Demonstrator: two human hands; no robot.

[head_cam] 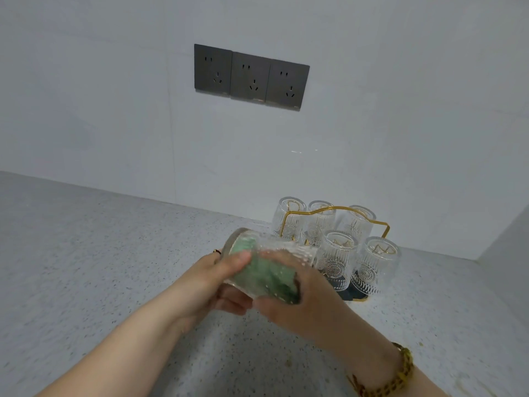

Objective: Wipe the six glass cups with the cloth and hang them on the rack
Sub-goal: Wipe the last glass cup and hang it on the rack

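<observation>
A glass cup [259, 242] lies on its side in the air above the counter [86, 253], just in front of the rack [338, 208], held between both hands. The left hand [213, 282] curls round its near end, thumb on top and fingers beneath. The right hand [303, 296] grips the far end, which it covers, so which end is the mouth cannot be told. The green cloth [263, 277] shows blurred through the ribbed glass; how much of it sits inside is unclear. Five cups [337, 259] hang upside down on the gold wire rack. They hide its pegs and most of its dark base. The back row is partly masked by the front two and the held cup. A beaded bracelet [400, 373] circles the right wrist, and a ring [217, 251] barely peeks past the left hand. Three dark sockets [250, 77] sit on the wall [400, 110]. Both forearms are cut off by the frame's lower edge.
</observation>
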